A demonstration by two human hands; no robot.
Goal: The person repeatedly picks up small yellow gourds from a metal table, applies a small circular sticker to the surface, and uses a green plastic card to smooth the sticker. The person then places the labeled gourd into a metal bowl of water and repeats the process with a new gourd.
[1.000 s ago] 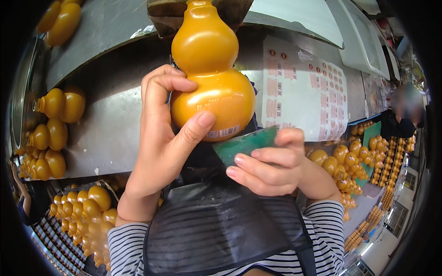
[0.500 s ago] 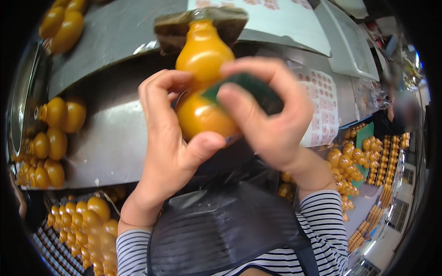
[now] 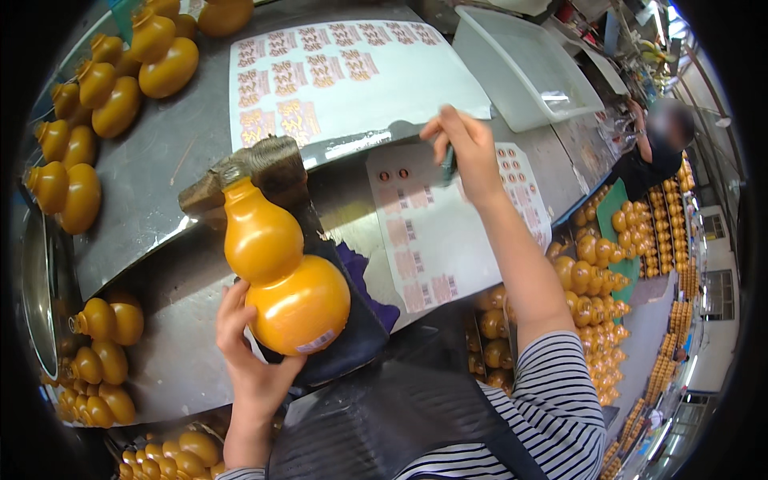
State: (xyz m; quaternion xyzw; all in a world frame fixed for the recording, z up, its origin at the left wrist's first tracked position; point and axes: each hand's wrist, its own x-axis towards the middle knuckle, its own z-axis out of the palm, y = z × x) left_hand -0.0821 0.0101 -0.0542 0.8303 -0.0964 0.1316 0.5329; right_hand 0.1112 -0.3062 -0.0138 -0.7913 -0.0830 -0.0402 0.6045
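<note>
My left hand (image 3: 254, 372) cups the lower bulb of a glossy orange gourd-shaped bottle (image 3: 296, 308). A small pale label with bars sits low on its side. The bottle's neck leans against a notched wooden block (image 3: 280, 164), and its body lies over a dark pad (image 3: 344, 364). Off to the right, my right hand (image 3: 468, 156) is raised over the table edge, its fingers closed on a thin dark green flat scraper (image 3: 448, 166). Below that hand lies a sheet of small printed stickers (image 3: 408, 248); a larger white sheet with red and gold decals (image 3: 384, 96) lies beyond.
Orange gourd bottles (image 3: 116, 104) stand at the far left, with others (image 3: 100, 364) at the near left. A translucent plastic tub (image 3: 528, 72) sits at the back right. Many more bottles (image 3: 588, 280) fill the right side, where another person (image 3: 652, 168) is at work. Purple cloth (image 3: 364, 280) lies beside the bottle.
My right hand has drawn the green scraper off the bottle and moved right, over the sticker sheet. My left hand has shifted down to the lower bulb. The view has turned.
</note>
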